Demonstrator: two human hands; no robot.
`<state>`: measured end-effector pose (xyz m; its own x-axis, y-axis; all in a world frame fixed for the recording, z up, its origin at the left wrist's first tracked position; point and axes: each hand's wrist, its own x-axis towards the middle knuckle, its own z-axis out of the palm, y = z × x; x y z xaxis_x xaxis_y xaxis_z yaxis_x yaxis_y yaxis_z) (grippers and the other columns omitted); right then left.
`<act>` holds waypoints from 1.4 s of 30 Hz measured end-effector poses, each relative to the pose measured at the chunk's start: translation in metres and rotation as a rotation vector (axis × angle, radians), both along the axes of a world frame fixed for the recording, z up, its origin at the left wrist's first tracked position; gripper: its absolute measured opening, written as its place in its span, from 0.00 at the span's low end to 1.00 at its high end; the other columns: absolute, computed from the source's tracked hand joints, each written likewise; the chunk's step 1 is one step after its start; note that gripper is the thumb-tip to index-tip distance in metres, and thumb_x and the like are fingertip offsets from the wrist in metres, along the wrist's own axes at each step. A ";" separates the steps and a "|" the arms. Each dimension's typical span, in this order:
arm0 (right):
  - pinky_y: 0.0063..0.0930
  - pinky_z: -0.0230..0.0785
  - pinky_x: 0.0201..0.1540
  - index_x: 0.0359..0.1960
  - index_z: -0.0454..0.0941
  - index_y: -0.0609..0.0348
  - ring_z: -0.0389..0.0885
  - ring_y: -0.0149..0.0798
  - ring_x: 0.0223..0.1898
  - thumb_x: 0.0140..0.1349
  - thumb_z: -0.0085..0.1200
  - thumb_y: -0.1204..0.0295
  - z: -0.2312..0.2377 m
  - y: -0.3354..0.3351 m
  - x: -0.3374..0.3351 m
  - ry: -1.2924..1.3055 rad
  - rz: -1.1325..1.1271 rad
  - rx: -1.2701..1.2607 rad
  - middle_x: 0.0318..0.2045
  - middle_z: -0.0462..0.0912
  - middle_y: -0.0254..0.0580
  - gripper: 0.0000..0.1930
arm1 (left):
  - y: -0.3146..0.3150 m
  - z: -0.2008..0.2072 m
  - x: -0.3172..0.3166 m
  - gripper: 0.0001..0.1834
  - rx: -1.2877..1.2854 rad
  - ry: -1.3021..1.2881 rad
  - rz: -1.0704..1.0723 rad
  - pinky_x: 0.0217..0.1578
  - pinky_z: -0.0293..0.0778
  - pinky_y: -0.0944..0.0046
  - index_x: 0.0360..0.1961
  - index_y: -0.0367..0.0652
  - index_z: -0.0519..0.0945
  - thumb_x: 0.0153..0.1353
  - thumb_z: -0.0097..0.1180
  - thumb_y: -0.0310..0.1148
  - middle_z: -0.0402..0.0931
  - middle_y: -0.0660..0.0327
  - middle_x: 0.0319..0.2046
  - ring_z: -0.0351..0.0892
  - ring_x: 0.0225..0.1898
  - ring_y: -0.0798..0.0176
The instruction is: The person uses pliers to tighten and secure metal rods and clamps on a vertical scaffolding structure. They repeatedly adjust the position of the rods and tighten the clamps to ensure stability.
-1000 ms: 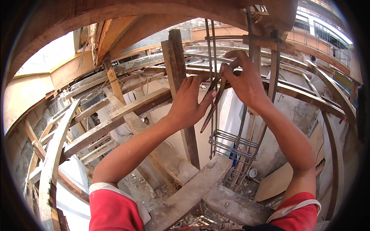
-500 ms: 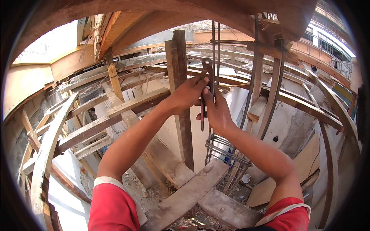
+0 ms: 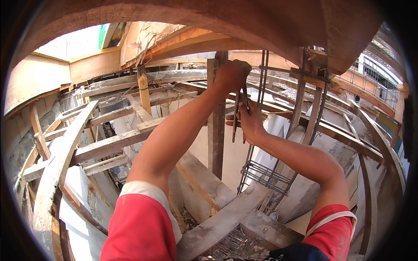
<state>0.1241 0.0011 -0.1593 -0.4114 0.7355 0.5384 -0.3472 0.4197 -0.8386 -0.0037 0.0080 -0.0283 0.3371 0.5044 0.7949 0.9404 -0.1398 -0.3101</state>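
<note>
A pair of dark metal pincers [image 3: 235, 124] hangs with its long handles downward, in front of the upright rebar. My right hand [image 3: 252, 124] is closed around the handles, with some fingers stretched past them. Above it, my left hand [image 3: 234, 77] is curled into a fist at the top of the pincers. It covers the jaws, and whatever its fingers hold is hidden. Just behind my left hand stands a dark wooden post [image 3: 216, 143]. To the right of the hands rise thin steel bars [image 3: 264, 82], with rebar stirrups [image 3: 266, 176] bunched around them lower down.
A large curved wooden form [image 3: 183, 41] hangs low overhead. Timber beams [image 3: 109, 148] cross at the left, and a curved plank [image 3: 58, 161] bends beside them. Boards [image 3: 230, 219] lie below me over gaps. More wooden posts [image 3: 300, 104] stand at the right.
My left hand has risen and closed into a fist over the pincers' head, which showed before. My right hand stays on the handles. The view has shifted, bringing the overhead form lower.
</note>
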 end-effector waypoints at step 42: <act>0.21 0.62 0.13 0.76 0.50 0.46 0.72 0.26 0.28 0.79 0.34 0.68 0.021 0.008 -0.068 0.478 0.091 -0.005 0.32 0.73 0.33 0.25 | -0.023 -0.015 0.015 0.11 0.030 -0.471 -0.380 0.32 0.80 0.60 0.42 0.41 0.87 0.65 0.61 0.35 0.86 0.51 0.28 0.87 0.26 0.58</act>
<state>0.0562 0.0091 -0.1383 -0.1814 0.7111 0.6793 -0.7290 0.3663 -0.5782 0.0111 -0.0154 -0.0430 0.0976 0.3932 0.9143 0.8636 -0.4901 0.1186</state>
